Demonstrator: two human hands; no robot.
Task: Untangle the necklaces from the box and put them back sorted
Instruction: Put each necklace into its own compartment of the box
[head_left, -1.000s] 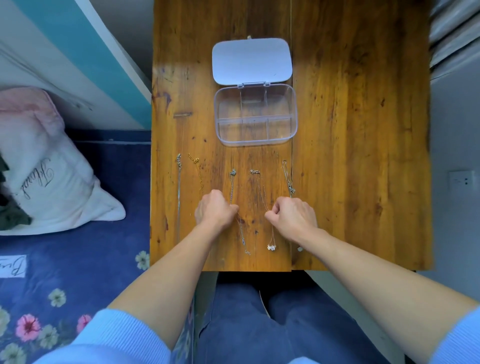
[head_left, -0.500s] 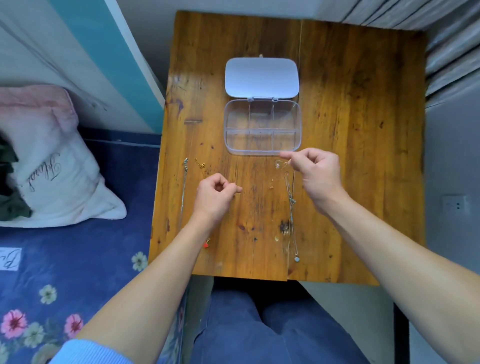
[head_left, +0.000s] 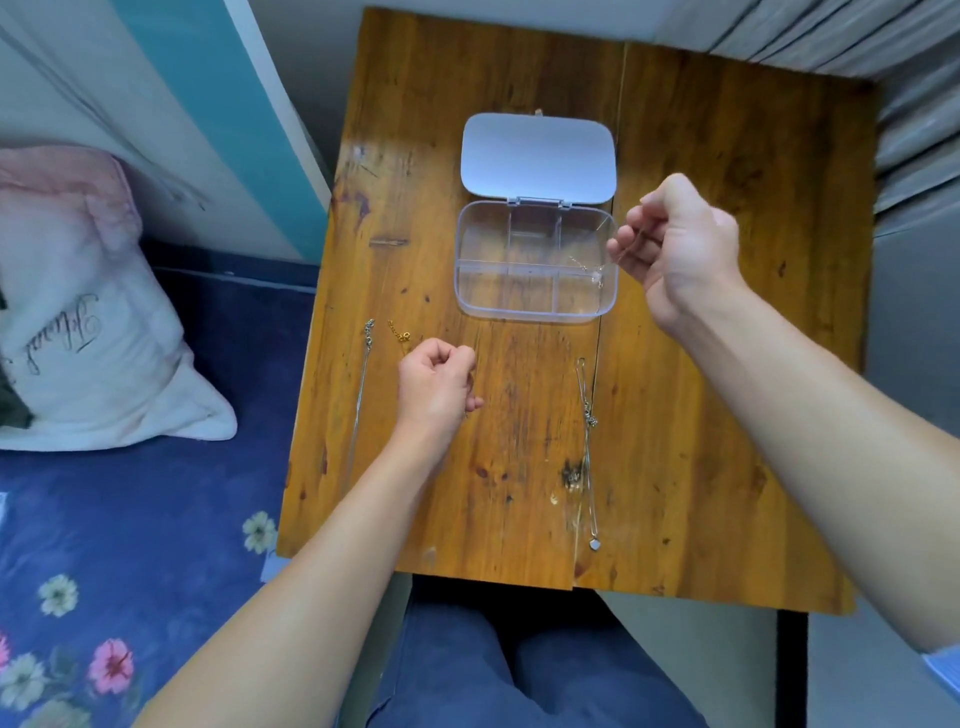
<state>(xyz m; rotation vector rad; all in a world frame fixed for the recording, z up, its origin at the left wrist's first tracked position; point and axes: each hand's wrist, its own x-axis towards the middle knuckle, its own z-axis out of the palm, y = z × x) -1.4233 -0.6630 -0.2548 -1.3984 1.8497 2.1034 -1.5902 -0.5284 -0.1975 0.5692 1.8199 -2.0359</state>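
A clear plastic box (head_left: 535, 260) sits open near the middle of a wooden table (head_left: 701, 415), its white lid (head_left: 537, 156) folded flat on the far side of it. The right hand (head_left: 675, 249) hovers at the box's right edge with its fingers curled in, pinching a very thin chain (head_left: 589, 267) whose free end hangs over the box's right-hand compartments; which compartment it reaches cannot be told. The left hand (head_left: 436, 384) is closed in a loose fist on the near left side of the box, low over the table, and whether it holds anything cannot be told. Just left of that hand, a gold chain (head_left: 399, 332) shows its clasp end, and further left of it lies a long silver chain (head_left: 363, 384) stretched straight toward the table's near edge. On the near right side of the box lies another silver necklace (head_left: 588, 441) with a small heart pendant (head_left: 595, 544) at its near end.
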